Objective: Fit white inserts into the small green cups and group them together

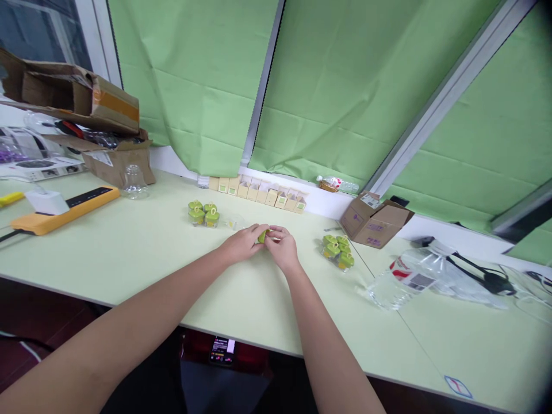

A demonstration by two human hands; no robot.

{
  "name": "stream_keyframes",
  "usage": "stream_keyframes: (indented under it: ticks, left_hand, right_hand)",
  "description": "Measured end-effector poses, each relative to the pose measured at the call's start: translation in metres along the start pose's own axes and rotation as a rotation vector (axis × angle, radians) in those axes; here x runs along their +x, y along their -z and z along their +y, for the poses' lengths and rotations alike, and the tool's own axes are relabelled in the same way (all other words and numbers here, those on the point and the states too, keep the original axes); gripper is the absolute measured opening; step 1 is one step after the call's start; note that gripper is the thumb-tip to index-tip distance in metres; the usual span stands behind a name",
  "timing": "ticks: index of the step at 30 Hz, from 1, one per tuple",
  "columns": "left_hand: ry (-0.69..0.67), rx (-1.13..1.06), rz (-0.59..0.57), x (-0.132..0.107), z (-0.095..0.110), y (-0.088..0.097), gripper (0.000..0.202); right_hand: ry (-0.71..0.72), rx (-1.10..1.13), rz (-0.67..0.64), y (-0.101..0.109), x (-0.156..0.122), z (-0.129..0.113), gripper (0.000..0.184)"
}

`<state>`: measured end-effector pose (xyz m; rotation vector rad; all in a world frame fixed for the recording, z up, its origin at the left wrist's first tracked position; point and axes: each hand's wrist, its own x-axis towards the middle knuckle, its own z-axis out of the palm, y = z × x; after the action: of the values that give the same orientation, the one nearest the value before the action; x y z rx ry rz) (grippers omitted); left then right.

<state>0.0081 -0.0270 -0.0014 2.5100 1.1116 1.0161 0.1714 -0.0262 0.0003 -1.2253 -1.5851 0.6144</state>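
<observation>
Over the middle of the table, both my hands close around a small green lid (263, 236), matching those on the little containers nearby; whatever lies under it is hidden by fingers. My left hand (241, 244) grips it from the left. From the other side, the fingers of my right hand (282, 246) pinch it. Several clear containers with green lids (203, 215) and pale loops stand together beyond my left hand. Another cluster of green-lidded containers (338, 251) is to the right of my right hand. Faint clear plastic pieces (233, 222) lie just behind my left hand.
A row of small cardboard boxes (261, 192) lines the back edge. At right are a brown carton (374, 221) and a big clear bottle (403, 277). An orange power strip (64, 213), clear plastic dome (134, 183) and stacked cartons (116, 109) occupy the left.
</observation>
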Motion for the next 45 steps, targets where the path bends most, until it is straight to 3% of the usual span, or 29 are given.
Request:
stream_keyframes:
  ticks: [5,16,27,35,42,45]
  left_hand:
    - [-0.029,0.043,0.023,0.001,0.000,-0.002,0.043]
    - [-0.004,0.003,0.036,0.000,0.002,-0.001,0.044]
    - [0.089,-0.080,0.051,0.003,0.004,0.002,0.045]
    - [0.233,-0.195,0.110,0.001,-0.014,0.002,0.044]
    - [0.197,-0.282,0.127,0.001,-0.014,-0.004,0.043]
    - [0.188,-0.287,0.131,0.001,-0.014,-0.004,0.042]
  right_hand:
    - [-0.093,0.166,0.023,0.001,0.001,-0.002,0.011]
    - [-0.147,0.214,0.024,-0.001,0.002,-0.002,0.012]
    - [-0.238,0.329,0.052,-0.001,0.002,-0.012,0.016]
    - [-0.288,0.592,0.153,0.005,0.006,-0.013,0.016]
    - [-0.278,0.533,0.269,0.007,0.008,-0.002,0.016]
    - [-0.265,0.444,0.246,0.010,0.009,0.000,0.018]
